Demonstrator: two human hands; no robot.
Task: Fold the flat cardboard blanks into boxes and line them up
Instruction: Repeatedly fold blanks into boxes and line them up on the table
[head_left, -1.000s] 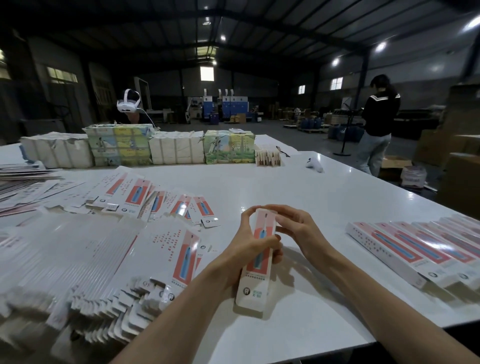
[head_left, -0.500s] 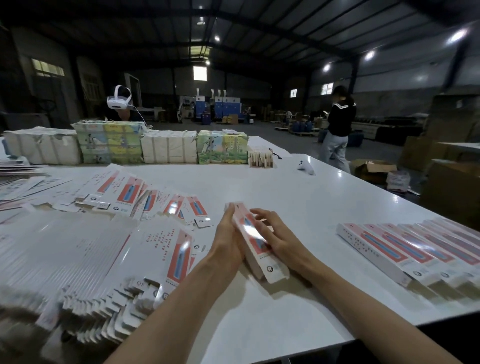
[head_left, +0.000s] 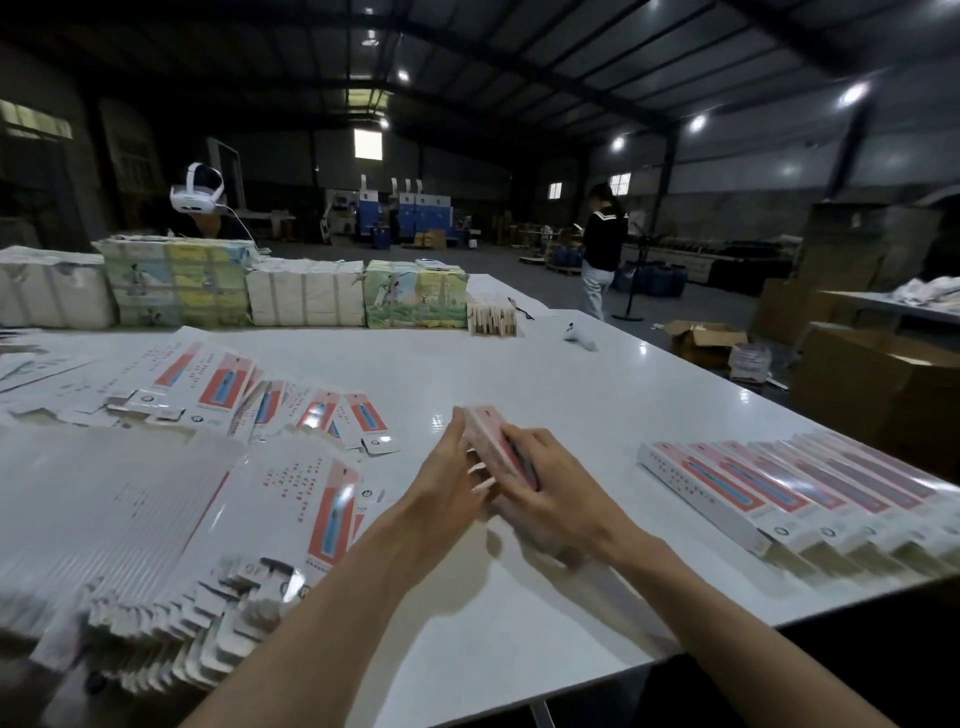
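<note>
A long, narrow white and red box is held between both hands just above the white table, its far end pointing away from me. My left hand grips its left side and my right hand grips its right side; the near end is blurred and hidden by my fingers. A row of several folded boxes lies side by side on the right. Flat blanks lie fanned in a big pile on the left, with more blanks spread behind them.
Wrapped bundles line the table's far edge, with a small stack of cards and a white controller near them. A person in a white headset sits behind the bundles. Another person stands on the floor. Cardboard cartons stand right.
The box has gone from upright in both hands to tipped flat and low over the table. My right hand has slid down its right side toward me.
</note>
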